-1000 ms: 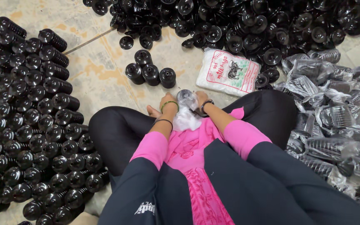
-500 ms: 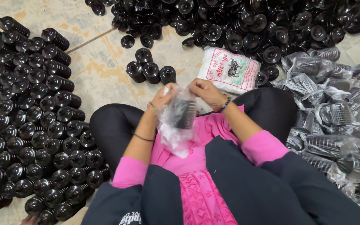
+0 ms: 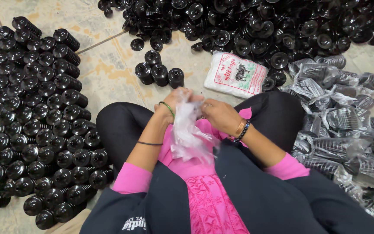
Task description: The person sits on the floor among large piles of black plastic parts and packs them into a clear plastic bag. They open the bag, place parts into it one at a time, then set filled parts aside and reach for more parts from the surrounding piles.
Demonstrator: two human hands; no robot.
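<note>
I sit cross-legged on the floor. My left hand (image 3: 172, 100) and my right hand (image 3: 218, 114) meet over my lap, both gripping the top of a clear plastic bag (image 3: 190, 136) that hangs down against my pink top. The bag looks empty and crumpled; whether anything is inside I cannot tell. Three short stacks of black plastic caps (image 3: 159, 73) stand on the floor just beyond my hands.
Rows of stacked black caps (image 3: 31, 117) lie to my left. A loose heap of black caps (image 3: 256, 30) spreads across the far side. Bagged stacks of caps (image 3: 347, 130) pile up on my right. A white printed packet (image 3: 236, 73) lies near my right knee.
Half a second ago a bag with a black stack in it was held up between my hands. Now my hands are lower over my lap and hold a limp clear bag.
</note>
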